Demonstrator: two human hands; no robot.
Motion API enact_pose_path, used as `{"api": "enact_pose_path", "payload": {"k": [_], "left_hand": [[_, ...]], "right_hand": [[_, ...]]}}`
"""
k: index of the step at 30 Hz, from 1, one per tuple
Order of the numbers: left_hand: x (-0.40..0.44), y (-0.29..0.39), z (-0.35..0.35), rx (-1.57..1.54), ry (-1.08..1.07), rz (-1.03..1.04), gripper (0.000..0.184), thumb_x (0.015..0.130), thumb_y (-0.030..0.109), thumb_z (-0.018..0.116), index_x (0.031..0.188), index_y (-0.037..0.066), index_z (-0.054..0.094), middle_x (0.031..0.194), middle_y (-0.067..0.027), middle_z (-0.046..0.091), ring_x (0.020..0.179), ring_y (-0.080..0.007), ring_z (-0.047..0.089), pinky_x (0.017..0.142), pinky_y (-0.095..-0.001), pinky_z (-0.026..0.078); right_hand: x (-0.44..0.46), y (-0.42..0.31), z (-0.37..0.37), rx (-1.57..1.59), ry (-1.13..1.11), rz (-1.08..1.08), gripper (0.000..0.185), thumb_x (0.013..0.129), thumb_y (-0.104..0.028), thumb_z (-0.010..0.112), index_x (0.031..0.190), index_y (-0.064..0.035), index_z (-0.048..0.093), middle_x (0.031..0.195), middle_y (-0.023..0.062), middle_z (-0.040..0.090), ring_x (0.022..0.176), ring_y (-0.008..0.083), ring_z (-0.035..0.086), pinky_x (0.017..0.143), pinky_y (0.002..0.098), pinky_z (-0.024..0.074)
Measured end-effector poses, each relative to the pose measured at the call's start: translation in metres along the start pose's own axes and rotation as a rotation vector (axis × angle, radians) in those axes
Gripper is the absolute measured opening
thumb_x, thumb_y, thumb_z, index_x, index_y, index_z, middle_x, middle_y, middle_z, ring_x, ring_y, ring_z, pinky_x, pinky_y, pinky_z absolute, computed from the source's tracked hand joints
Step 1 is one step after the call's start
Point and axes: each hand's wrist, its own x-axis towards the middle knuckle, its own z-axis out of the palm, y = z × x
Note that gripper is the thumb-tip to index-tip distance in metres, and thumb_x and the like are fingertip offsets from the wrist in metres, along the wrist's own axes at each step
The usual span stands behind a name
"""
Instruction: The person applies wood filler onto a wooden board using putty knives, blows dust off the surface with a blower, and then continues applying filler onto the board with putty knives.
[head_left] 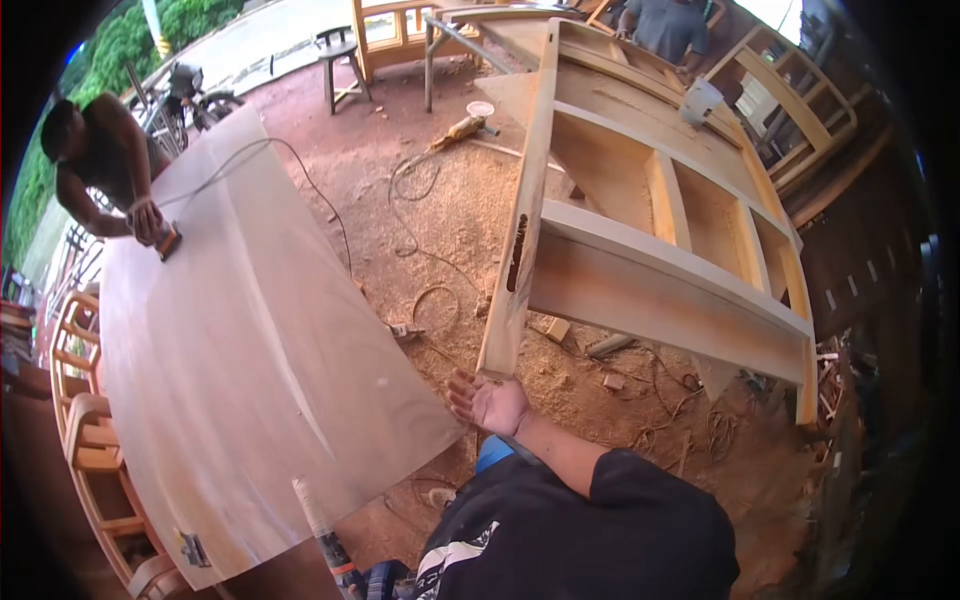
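Observation:
My right hand [490, 403] is palm up with its fingers spread, at the near end of a long wooden post [530, 210]. The post's lower end meets or overlaps the base of the hand; whether it presses on it I cannot tell. This post is the side of a large wooden frame [660, 265] with panels and crossbars. Left of my fingers lies the corner of a big plywood sheet [270, 350]. My left hand is out of sight. At the bottom, a tool with a pale shaft and dark body [335, 555] shows beside my black shirt.
A co-worker [110, 165] presses an orange-and-black sander [168, 240] on the sheet's far left. Another person [665, 30] is behind the frame. A power tool [465, 132], cords and wood offcuts [558, 330] lie on the sawdust-covered floor. A stool [340, 65] stands far back.

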Motion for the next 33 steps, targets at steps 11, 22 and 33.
{"api": "enact_pose_path", "payload": {"k": [11,22,33], "left_hand": [[-0.014,-0.012,-0.024,0.023,-0.070,0.123,0.025,0.074,0.018,0.075,0.085,-0.001,0.063,0.070,-0.0032,0.061,0.062,-0.0122,0.056,0.060,-0.0282,0.045],[-0.032,-0.002,-0.020,0.028,-0.058,0.142,0.021,0.075,0.016,0.074,0.083,-0.001,0.063,0.067,-0.0032,0.061,0.058,-0.0118,0.056,0.056,-0.0273,0.045],[-0.042,-0.004,-0.013,-0.003,0.002,0.098,0.018,0.076,0.014,0.072,0.080,0.000,0.062,0.063,-0.0031,0.060,0.054,-0.0114,0.056,0.053,-0.0264,0.044]], "right_hand": [[0.002,0.019,0.033,0.196,0.052,-0.395,0.052,0.089,-0.045,0.046,0.107,0.0028,0.056,0.099,0.0179,0.061,0.088,0.0277,0.062,0.077,0.0368,0.0551],[0.003,0.024,0.049,0.220,0.144,-0.266,0.060,0.077,-0.057,0.052,0.088,0.0009,0.059,0.075,0.0075,0.059,0.064,0.0176,0.058,0.058,0.0285,0.0513],[-0.007,0.026,0.071,0.231,0.133,-0.249,0.053,0.074,-0.053,0.059,0.086,-0.0015,0.060,0.080,0.0059,0.058,0.064,0.0162,0.055,0.058,0.0279,0.0470]]}}
